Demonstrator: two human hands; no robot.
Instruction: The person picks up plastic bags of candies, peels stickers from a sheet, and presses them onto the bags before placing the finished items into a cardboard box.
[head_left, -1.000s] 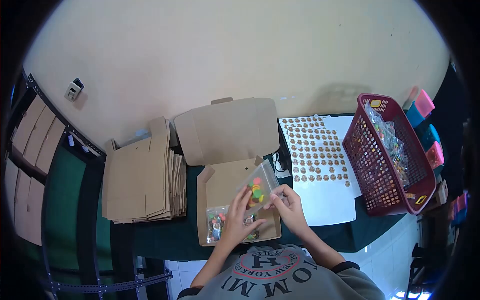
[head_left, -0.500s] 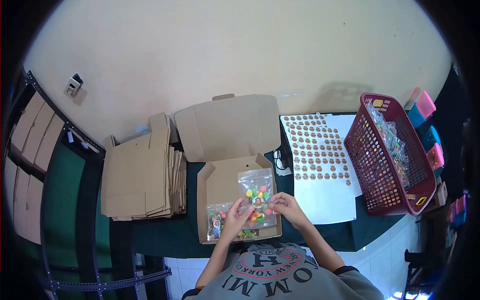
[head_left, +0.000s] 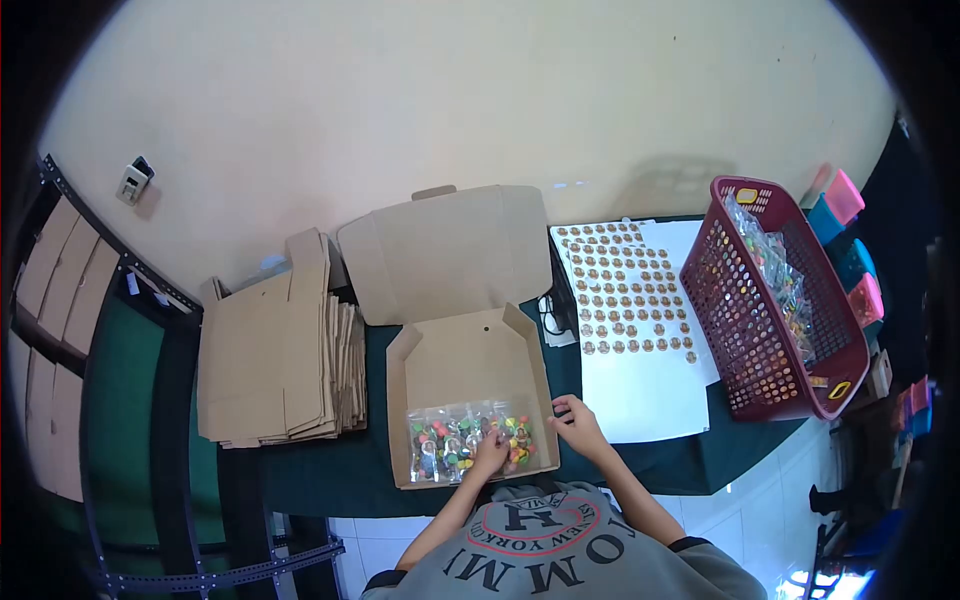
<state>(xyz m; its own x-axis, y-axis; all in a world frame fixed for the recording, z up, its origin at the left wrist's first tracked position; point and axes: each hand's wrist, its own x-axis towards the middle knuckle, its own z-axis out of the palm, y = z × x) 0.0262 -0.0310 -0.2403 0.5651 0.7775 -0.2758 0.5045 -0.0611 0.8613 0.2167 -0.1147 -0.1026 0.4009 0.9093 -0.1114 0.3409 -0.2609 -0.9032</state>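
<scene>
The desk, covered in dark green cloth, runs along a plain cream wall. At its right end stands a maroon plastic basket with perforated sides, holding clear packets. Left of centre lies a stack of flat brown cardboard blanks, their edges fanned out. Between stack and basket, near the front edge, sits an open cardboard box, its lid leaning back toward the wall. A white sticker sheet with rows of small round brown labels lies flat between box and basket.

In the front of the box lie clear, glossy plastic bags of small round candies in red, green, yellow and orange, side by side across the floor.

The left hand rests on the right-hand bag, fingers bent down onto it; whether its grip is closed on the plastic I cannot tell. The right hand sits at the box's right wall, fingers loosely curled at the cardboard edge, grasping nothing.

Half a second ago both hands held one bag tilted up above the box; now it lies flat among the others, and the right hand has moved off it to the box's edge.

A grey printed shirt fills the bottom, hiding the desk's front edge there.
</scene>
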